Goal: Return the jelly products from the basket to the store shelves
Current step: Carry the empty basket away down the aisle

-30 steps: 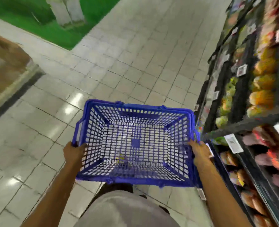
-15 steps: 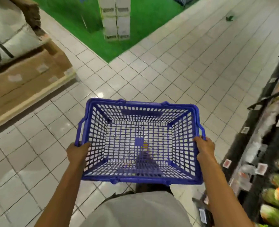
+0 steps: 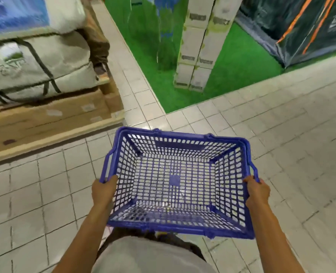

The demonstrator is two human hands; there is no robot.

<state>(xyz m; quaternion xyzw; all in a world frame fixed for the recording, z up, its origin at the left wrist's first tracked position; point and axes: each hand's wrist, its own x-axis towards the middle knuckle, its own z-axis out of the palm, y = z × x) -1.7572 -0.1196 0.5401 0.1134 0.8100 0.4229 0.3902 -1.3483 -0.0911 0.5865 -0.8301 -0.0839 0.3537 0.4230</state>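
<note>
Grey strapped bags [image 3: 35,62] sit stacked on a wooden pallet [image 3: 64,134] at the left of a tiled store aisle. Beside them, a person's left hand [image 3: 104,191] wraps its fingers round the left rim of a blue plastic basket [image 3: 183,134], held level at the waist. The right hand [image 3: 258,191] grips the opposite rim the same way, both arms stretched forward. No jelly products show inside the basket, which suggests the returning is finished. No shelves are in sight. White cartons [image 3: 198,42], green turf [image 3: 242,62] and a tent [image 3: 301,26] lie beyond to the right.
</note>
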